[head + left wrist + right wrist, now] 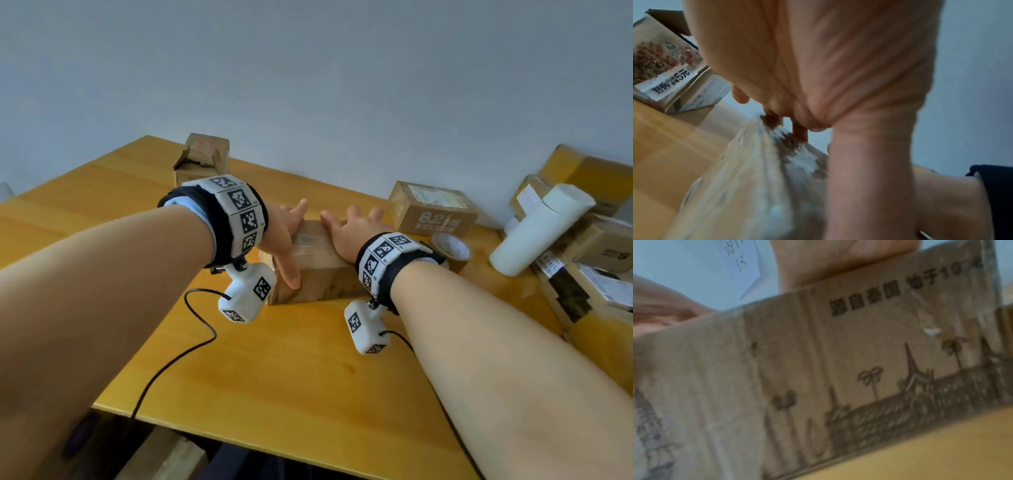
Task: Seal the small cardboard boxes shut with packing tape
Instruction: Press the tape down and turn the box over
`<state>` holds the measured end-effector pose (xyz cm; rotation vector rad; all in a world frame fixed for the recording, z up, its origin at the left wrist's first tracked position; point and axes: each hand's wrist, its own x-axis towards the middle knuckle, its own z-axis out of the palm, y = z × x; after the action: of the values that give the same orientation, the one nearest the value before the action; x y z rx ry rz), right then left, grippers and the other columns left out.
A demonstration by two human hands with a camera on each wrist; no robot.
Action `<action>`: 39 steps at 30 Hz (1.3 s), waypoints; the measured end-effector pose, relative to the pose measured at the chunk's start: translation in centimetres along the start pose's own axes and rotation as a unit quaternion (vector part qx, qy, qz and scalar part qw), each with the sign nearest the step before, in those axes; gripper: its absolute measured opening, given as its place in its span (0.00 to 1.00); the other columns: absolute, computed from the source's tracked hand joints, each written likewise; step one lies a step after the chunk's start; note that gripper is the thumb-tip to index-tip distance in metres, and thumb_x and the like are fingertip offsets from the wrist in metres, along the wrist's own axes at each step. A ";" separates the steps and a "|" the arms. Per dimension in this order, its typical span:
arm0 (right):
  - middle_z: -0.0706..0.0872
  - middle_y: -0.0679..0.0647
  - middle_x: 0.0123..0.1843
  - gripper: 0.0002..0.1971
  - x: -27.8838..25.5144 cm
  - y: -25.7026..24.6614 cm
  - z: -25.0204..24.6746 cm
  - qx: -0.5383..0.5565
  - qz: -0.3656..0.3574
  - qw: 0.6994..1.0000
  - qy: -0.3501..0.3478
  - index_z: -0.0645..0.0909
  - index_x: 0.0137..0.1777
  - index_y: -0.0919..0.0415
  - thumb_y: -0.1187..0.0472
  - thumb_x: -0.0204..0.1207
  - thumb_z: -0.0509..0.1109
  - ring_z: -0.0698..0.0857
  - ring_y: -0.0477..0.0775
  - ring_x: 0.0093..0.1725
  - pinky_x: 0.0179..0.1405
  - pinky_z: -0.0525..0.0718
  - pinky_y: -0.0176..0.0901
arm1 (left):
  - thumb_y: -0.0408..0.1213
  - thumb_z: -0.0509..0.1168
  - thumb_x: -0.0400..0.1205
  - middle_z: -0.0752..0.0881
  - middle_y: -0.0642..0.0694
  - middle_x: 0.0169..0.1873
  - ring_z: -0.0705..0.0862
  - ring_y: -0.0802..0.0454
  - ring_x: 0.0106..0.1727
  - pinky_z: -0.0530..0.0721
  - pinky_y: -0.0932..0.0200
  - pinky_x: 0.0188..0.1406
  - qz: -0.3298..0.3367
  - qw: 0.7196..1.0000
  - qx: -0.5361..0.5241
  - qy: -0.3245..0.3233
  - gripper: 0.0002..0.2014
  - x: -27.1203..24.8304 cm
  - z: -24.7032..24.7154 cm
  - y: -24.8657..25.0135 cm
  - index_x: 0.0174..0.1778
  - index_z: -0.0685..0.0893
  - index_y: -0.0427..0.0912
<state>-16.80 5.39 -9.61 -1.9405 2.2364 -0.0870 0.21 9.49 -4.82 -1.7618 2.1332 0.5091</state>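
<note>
Hands press flat, fingers spread: left hand (286, 236) and right hand (354, 229) on the small box (315, 270) at mid-table (apparently smoothing tape). Tape roll (450, 248) sits just right; uneven pressure could leave wrinkles or lifted edges.

A cardboard box (838, 369) fills most of the frame, its printed side showing dark characters at 1 o'clock and drawn palm trees and spired buildings from 6 to 3 o'clock. The right hand (838, 261) lies over its top edge at 12 o'clock. A white label (740, 264) with handwriting shows at 11 o'clock. The yellow surface (941, 451) runs along 5 o'clock.
</note>
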 end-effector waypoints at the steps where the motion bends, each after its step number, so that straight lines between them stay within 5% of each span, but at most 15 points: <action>1: 0.64 0.67 0.82 0.44 0.1 0.2 -0.4 -0.003 -0.001 1.000 -0.011 0.62 0.86 0.50 0.21 0.79 0.42 0.74 0.76 0.75 0.72 0.76 0.71 | 0.60 0.82 0.64 0.48 0.51 0.88 0.58 0.43 0.86 0.64 0.38 0.79 -0.001 1.000 0.026 0.003 0.73 0.1 -0.3 0.1 0.84 0.26 0.55; 4: 0.75 0.65 0.80 0.50 0.7 1.6 -1.0 -0.020 -0.025 0.999 -0.044 0.67 0.86 0.54 0.19 0.78 0.37 0.79 0.70 0.74 0.71 0.78 0.65 | 0.54 0.82 0.68 0.45 0.44 0.88 0.50 0.43 0.88 0.60 0.38 0.81 -0.023 0.995 0.093 0.023 0.70 0.1 -0.9 -0.1 0.85 0.27 0.53; 7: 0.85 0.63 0.71 0.49 0.8 2.3 -0.6 -0.035 -0.047 0.998 -0.015 0.75 0.79 0.56 0.21 0.78 0.35 0.84 0.66 0.66 0.61 0.81 0.59 | 0.54 0.81 0.70 0.43 0.48 0.88 0.39 0.44 0.88 0.49 0.33 0.83 -0.018 0.991 0.123 0.048 0.68 1.3 0.0 0.3 0.86 0.29 0.49; 13: 0.76 0.68 0.79 0.43 0.9 3.2 -0.7 0.103 -0.032 0.994 -0.020 0.69 0.84 0.54 0.25 0.83 0.38 0.77 0.70 0.77 0.76 0.72 0.64 | 0.76 0.69 0.66 0.31 0.46 0.86 0.32 0.47 0.87 0.39 0.33 0.85 0.068 0.991 0.072 0.087 0.70 3.7 2.8 4.0 0.85 0.28 0.43; 16: 0.77 0.67 0.77 0.38 0.7 4.0 -0.3 0.149 -0.035 0.988 -0.009 0.70 0.82 0.55 0.29 0.87 0.40 0.78 0.69 0.75 0.73 0.73 0.61 | 0.75 0.66 0.69 0.31 0.45 0.86 0.33 0.48 0.87 0.38 0.34 0.85 0.077 0.991 0.058 0.097 0.67 4.1 3.2 4.0 0.85 0.29 0.43; 19: 0.83 0.62 0.68 0.32 1.1 5.1 -0.1 0.191 -0.036 0.981 -0.003 0.71 0.77 0.57 0.34 0.89 0.43 0.82 0.64 0.66 0.59 0.75 0.53 | 0.75 0.66 0.70 0.30 0.45 0.86 0.33 0.48 0.87 0.37 0.35 0.85 0.083 0.990 0.059 0.092 0.67 4.0 3.0 3.7 0.85 0.29 0.43; 22: 0.87 0.59 0.60 0.27 0.7 5.7 0.1 0.222 -0.021 0.975 0.022 0.72 0.73 0.56 0.37 0.91 0.46 0.84 0.61 0.57 0.52 0.76 0.51 | 0.74 0.69 0.68 0.33 0.46 0.87 0.35 0.47 0.87 0.39 0.34 0.85 0.078 0.991 0.056 0.094 0.68 3.8 3.0 3.9 0.86 0.29 0.44; 27: 0.73 0.65 0.84 0.38 -1.2 5.8 -0.8 0.276 0.039 0.960 -0.011 0.68 0.85 0.62 0.36 0.91 0.39 0.72 0.65 0.83 0.81 0.66 0.56 | 0.70 0.77 0.62 0.47 0.51 0.87 0.44 0.48 0.88 0.40 0.37 0.86 0.068 0.989 -0.014 0.129 0.71 3.0 3.1 3.9 0.87 0.35 0.49; 30: 0.70 0.63 0.86 0.37 -3.3 6.4 -1.3 0.321 0.055 0.945 -0.017 0.67 0.87 0.59 0.36 0.91 0.38 0.68 0.63 0.86 0.83 0.63 0.52 | 0.66 0.80 0.61 0.51 0.51 0.87 0.47 0.48 0.88 0.42 0.37 0.86 0.073 0.987 -0.054 0.133 0.72 2.7 3.0 3.9 0.87 0.34 0.52; 33: 0.76 0.54 0.81 0.37 -4.1 5.2 -2.7 0.382 0.010 0.924 -0.011 0.76 0.80 0.49 0.31 0.88 0.37 0.73 0.60 0.81 0.83 0.67 0.59 | 0.61 0.83 0.60 0.56 0.53 0.85 0.52 0.46 0.86 0.49 0.35 0.85 0.093 0.978 -0.111 0.147 0.70 2.3 2.4 3.6 0.87 0.37 0.61; 36: 0.86 0.50 0.62 0.37 -3.2 4.0 -6.0 0.459 -0.031 0.887 0.044 0.86 0.57 0.44 0.24 0.80 0.40 0.83 0.57 0.67 0.76 0.76 0.66 | 0.56 0.85 0.61 0.57 0.50 0.83 0.57 0.43 0.84 0.62 0.32 0.81 0.109 0.956 -0.222 0.161 0.68 1.3 1.2 3.1 0.86 0.39 0.65; 39: 0.86 0.57 0.68 0.39 -3.9 2.1 -10.9 0.441 -0.068 0.891 0.084 0.84 0.66 0.52 0.27 0.82 0.41 0.83 0.61 0.69 0.77 0.76 0.63 | 0.55 0.87 0.55 0.59 0.50 0.82 0.62 0.42 0.83 0.67 0.32 0.79 0.126 0.911 -0.357 0.162 0.73 0.7 0.3 2.8 0.83 0.37 0.72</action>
<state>-20.24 8.74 1.14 -1.5648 1.6447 -1.1108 -2.63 9.48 -5.20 -2.0372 2.6450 1.2831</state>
